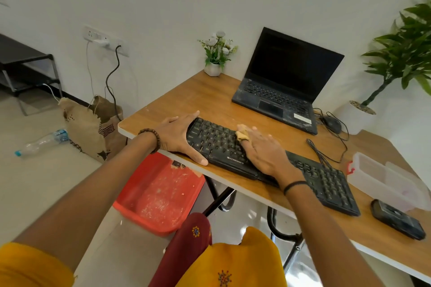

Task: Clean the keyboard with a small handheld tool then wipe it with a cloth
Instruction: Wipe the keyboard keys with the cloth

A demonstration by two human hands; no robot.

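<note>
Two hands are working on the black keyboard (326, 182), which is lying slantwise along the front edge of the wooden desk (198, 98), its near long side almost flush with that edge. The left hand (177, 135) is bracing the keyboard's left end, spread wide, with the thumb running along the near side and the fingers reaching round the far corner; it is clasping nothing else. The right hand (263, 151) is lying flat over the middle keys, fingers nearly straight, pressing a small yellowish lump (242, 134) down onto the key rows. Whether that lump is cloth or putty I cannot tell.

From the keyboard's middle, bare wood is showing at 11 and 12 o'clock, reaching back to a small flower pot (212, 69) sitting at the desk's rear corner. An open laptop (286, 81) with a dark screen is standing at 1 o'clock, well apart from the keys. A mouse (331, 123) is lying at 2 o'clock, its cable trailing toward the keyboard's number pad. A clear plastic box (382, 177) is crowding the keyboard's right end at 3 o'clock, and a dark flat device (396, 221) is resting at 4 o'clock, near the desk's front edge. Below that edge, at 7 o'clock, a red bin (158, 196) is standing on the floor.
</note>
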